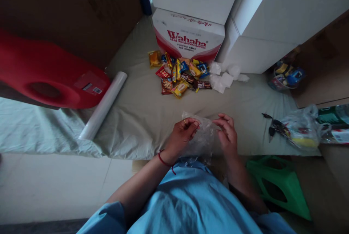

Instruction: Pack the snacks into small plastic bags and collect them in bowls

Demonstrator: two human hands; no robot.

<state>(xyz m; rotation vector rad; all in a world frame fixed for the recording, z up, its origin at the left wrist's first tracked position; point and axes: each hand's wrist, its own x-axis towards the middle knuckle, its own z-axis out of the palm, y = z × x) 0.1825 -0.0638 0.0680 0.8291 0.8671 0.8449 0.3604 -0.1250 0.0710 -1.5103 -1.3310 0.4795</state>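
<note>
A piece of clear plastic film hangs crinkled between my hands, close to the near edge of the cloth-covered surface. My left hand pinches its upper left part between thumb and fingertips. Beside the film's right edge, my right hand has its fingers apart and curved; no grip on the film shows. Farther off lies a pile of wrapped snacks in yellow, red, brown and blue packets. Several small white wrapped bundles sit against the pile's right side.
A white and red water carton stands behind the snacks. To the left are a roll of plastic film and a red plastic container. At right are a tub of packets, a plastic bag and a green stool.
</note>
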